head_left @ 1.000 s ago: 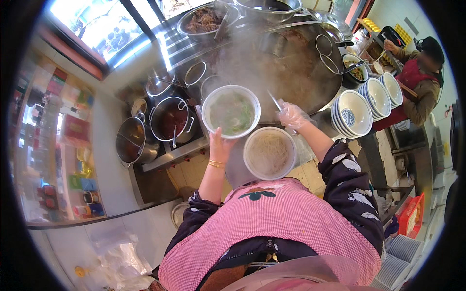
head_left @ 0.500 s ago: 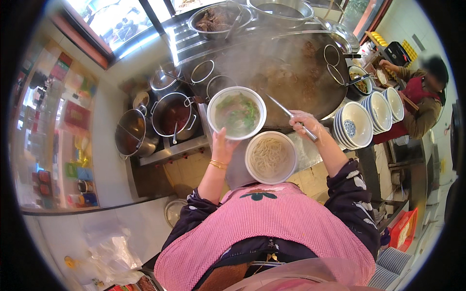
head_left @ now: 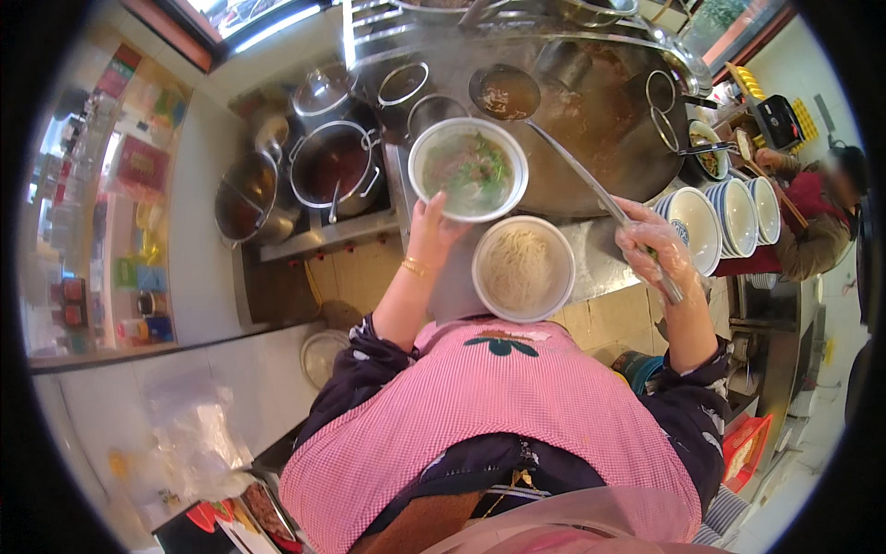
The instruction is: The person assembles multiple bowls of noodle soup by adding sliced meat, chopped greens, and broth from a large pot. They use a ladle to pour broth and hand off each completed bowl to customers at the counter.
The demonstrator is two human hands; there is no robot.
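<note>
My left hand [head_left: 436, 231] grips the near rim of a white bowl [head_left: 417, 171] holding broth [head_left: 461, 180] and chopped greens [head_left: 482, 166]. In a clear plastic glove, my right hand [head_left: 657, 247] is wrapped round the long metal handle of a ladle [head_left: 591, 181]. The ladle's round head, with brown liquid and bits in it, is just above the near left part of a wide steaming wok [head_left: 600, 189], beyond the bowl. Close to my apron sits a second white bowl [head_left: 569, 286] with pale noodles [head_left: 519, 268]; neither hand touches it.
Stacked bowls [head_left: 694, 217] stand right of the wok. On the left are a pot of red liquid [head_left: 323, 162] with a spoon and another deep pot [head_left: 249, 198]. Wire strainers [head_left: 406, 83] rest nearby. A co-worker [head_left: 817, 222] stands at far right.
My right hand has moved right and slightly down, and the ladle's head now shows filled beyond the bowl. The held bowl appears farther right and higher as the view shifted.
</note>
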